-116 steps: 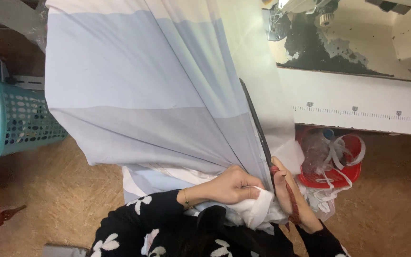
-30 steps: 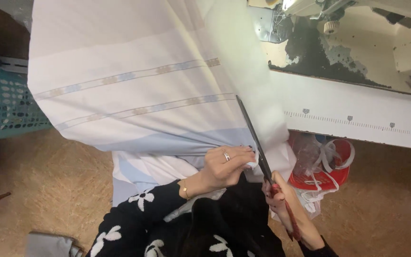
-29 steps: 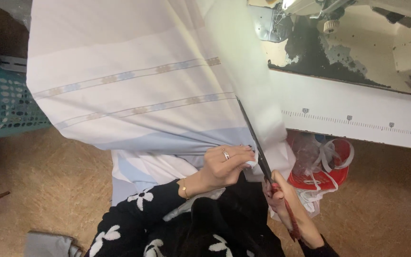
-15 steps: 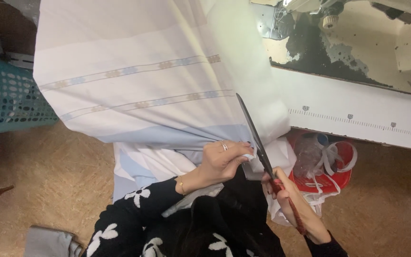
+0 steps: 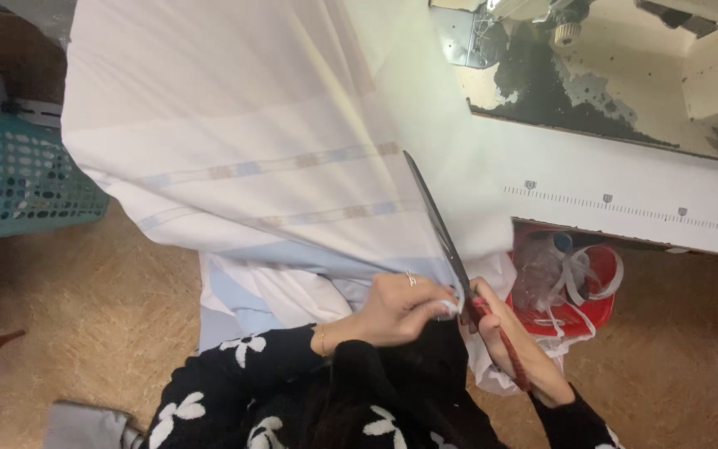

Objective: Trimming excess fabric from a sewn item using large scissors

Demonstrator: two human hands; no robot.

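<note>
A large white cloth (image 5: 251,125) with pale blue and tan stripes is being draped from the desk (image 5: 625,199) down toward the person's lap; its lower edge is being gathered in the left hand (image 5: 400,308), whose fingers (image 5: 442,306) are being pressed together, pinching a bunched fold of the cloth just beside the blades; a ring is being worn on that hand and a thin bracelet on its wrist.

A pair of scissors (image 5: 442,241) with long dark blades and red handles is being held in the right hand (image 5: 513,345); the fingers of that hand are being curled tightly around the handles, and the blades are being kept pointed up and away along the right edge of the cloth, lying against it; whether the blades are parted cannot be told.

Both arms are being covered by black sleeves (image 5: 243,399) with white flower shapes.

To the right of the hands, under the desk edge, a red bucket (image 5: 592,308) is standing on the floor, holding clear plastic and white strips; on the left a teal basket (image 5: 18,183) with holes in its wall is standing on the brown floor (image 5: 85,333), well apart from the hands; on the desk a white ruler strip (image 5: 625,208) is running along the front edge, and the base of a sewing machine (image 5: 542,50) is lying behind it.
</note>
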